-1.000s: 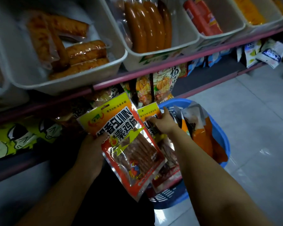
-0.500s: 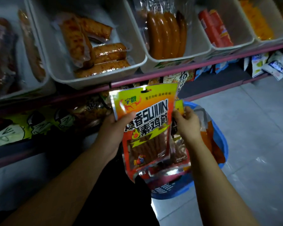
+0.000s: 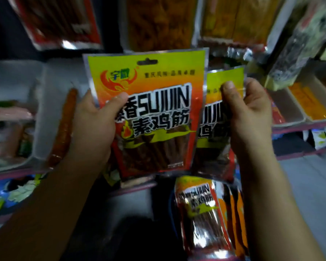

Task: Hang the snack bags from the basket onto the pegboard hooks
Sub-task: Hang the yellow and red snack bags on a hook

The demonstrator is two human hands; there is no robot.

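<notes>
**Two snack bags lifted up toward the hanging display**

Since half a second ago both hands have risen with their bags, and the view has tipped upward: the blue basket has dropped out of sight and hanging packets now fill the top of the frame. The left hand (image 3: 94, 125) grips the front snack bag (image 3: 149, 110) by its left edge, thumb pressed across the printed face and fingers curled behind. The bag stands upright, its hang slot at the top free and unhooked. The right hand (image 3: 250, 113) pinches the second snack bag (image 3: 215, 117) near its top right corner, thumb in front; this bag sits just behind and to the right of the first, partly overlapped by it. Below them, between the forearms, more bags of the same kind (image 3: 198, 213) lie in a loose pile; what holds them cannot be seen. Above, hanging packets (image 3: 158, 23) of red and orange snacks are blurred. White trays (image 3: 40, 117) with sausages flank the hands on the shelf.
</notes>
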